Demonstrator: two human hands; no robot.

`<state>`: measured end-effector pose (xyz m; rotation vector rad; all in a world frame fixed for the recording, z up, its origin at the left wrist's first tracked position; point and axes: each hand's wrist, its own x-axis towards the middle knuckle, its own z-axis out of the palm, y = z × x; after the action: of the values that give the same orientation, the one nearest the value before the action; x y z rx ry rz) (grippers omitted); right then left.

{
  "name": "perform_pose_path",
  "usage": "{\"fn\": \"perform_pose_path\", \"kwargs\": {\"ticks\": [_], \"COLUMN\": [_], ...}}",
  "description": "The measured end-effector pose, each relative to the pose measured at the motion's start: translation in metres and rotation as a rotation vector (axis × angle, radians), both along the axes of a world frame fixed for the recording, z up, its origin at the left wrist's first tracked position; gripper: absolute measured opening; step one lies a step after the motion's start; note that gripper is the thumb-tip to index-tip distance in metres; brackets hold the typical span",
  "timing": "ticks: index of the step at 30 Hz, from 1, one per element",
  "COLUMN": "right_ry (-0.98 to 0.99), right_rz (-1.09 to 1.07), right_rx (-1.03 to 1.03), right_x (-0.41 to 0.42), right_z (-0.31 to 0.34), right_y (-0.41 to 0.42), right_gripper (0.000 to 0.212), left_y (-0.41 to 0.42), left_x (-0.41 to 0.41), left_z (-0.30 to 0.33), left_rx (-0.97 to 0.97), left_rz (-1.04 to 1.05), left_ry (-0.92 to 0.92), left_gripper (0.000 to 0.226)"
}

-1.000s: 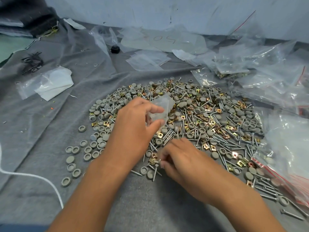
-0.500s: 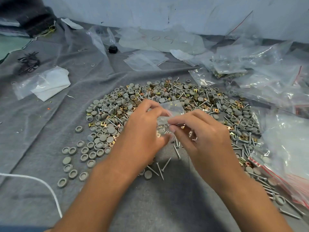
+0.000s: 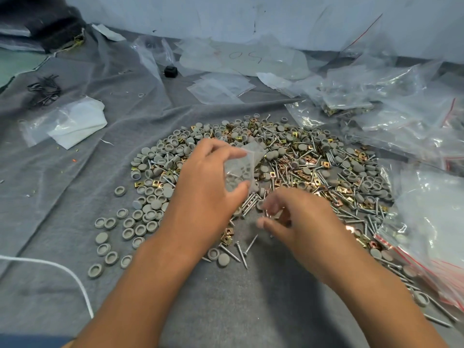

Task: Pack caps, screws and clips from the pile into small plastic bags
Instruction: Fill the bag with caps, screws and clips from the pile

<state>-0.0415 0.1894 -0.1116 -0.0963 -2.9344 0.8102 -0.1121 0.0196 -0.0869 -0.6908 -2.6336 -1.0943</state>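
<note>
Pile (image 3: 288,167) is lying centre on cloth (image 3: 75,197). Filled bags (image 3: 401,116) are sitting right of it, folded sheet (image 3: 77,123) left, empty bags (image 3: 221,87) behind.

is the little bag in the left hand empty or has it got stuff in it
Not empty. Grey caps show through the clear small bag that the left hand pinches above the pile.

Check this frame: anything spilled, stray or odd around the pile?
Nothing damaged. Some grey caps lie scattered left of the main pile, and a few loose screws sit near its front edge. The left hand holds a small bag with caps inside; the right hand is blurred.
</note>
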Motion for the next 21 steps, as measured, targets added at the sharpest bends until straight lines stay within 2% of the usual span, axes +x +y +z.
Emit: {"fn": "perform_pose_path", "kwargs": {"ticks": [2, 7, 10, 13, 21], "right_ry": [-0.122, -0.123, -0.105, -0.169, -0.258], "right_rz": [0.033, 0.072, 0.219, 0.350, 0.379], "right_rx": [0.079, 0.154, 0.208, 0.224, 0.301], "right_x": [0.001, 0.006, 0.007, 0.005, 0.011], "right_z": [-0.008, -0.010, -0.005, 0.003, 0.013], "right_y": [-0.004, -0.005, -0.001, -0.002, 0.006], "right_gripper": [0.026, 0.025, 0.022, 0.014, 0.011], "left_y": [-0.001, -0.001, -0.001, -0.001, -0.002], "left_x": [0.000, 0.001, 0.000, 0.000, 0.000], "left_z": [0.002, 0.004, 0.003, 0.003, 0.002], "left_rx": [0.001, -0.018, -0.018, -0.023, -0.037], "left_rz": [0.019, 0.006, 0.008, 0.014, 0.005], "left_ry": [-0.003, -0.014, -0.008, -0.007, -0.018], "left_gripper": [0.047, 0.047, 0.048, 0.049, 0.048]}}
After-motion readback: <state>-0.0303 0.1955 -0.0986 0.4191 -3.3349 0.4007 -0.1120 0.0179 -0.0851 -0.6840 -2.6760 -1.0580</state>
